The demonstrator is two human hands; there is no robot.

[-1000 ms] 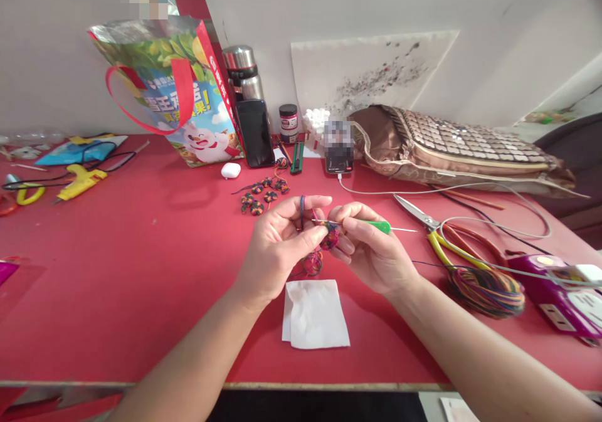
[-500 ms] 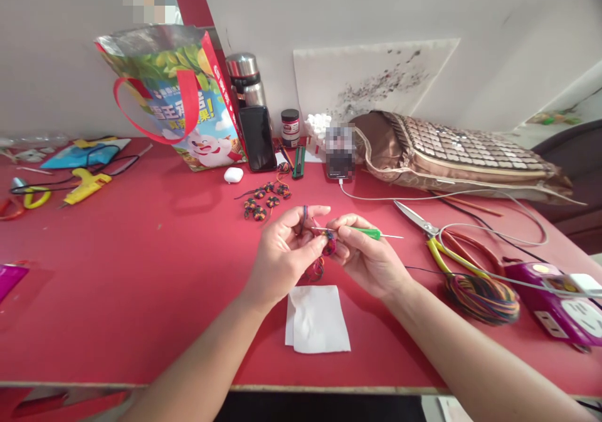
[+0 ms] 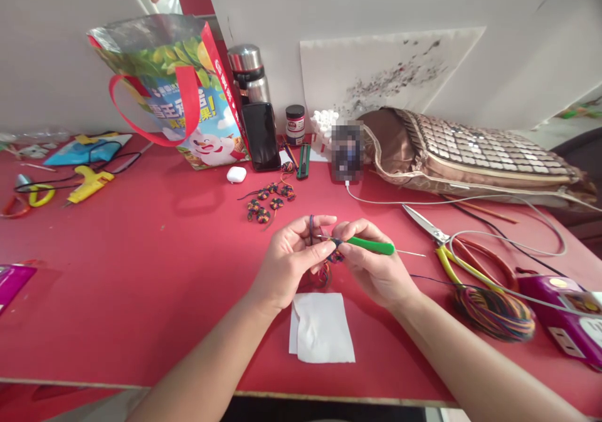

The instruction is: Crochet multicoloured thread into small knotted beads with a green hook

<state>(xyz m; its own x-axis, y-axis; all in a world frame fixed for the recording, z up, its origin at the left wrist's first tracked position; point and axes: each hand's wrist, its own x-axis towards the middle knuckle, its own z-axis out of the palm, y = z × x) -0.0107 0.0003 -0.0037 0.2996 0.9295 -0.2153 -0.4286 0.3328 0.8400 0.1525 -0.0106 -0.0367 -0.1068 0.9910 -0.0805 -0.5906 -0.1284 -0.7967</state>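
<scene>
My left hand (image 3: 294, 259) pinches a small multicoloured crochet piece (image 3: 335, 256), with yarn looped round its raised index finger. In my right hand (image 3: 376, 268) is a crochet hook with a green handle (image 3: 371, 245); its thin metal tip meets the piece between both hands. A loose tangle of yarn (image 3: 323, 276) hangs beneath the piece. One dark strand runs right to a multicoloured yarn skein (image 3: 496, 312). Several small finished-looking crochet pieces (image 3: 263, 205) lie on the red table beyond my hands.
A folded white tissue (image 3: 324, 331) lies before me. To the right are scissors (image 3: 444, 240), a purple power strip (image 3: 559, 315) and a white cable. Behind stand a shopping bag (image 3: 188, 108), a phone (image 3: 261, 137), a flask and a jar. A yellow glue gun (image 3: 89, 184) lies left.
The green handle has turned so more of it shows, and my right hand sits closer to the crochet piece. The whole view has shifted slightly.
</scene>
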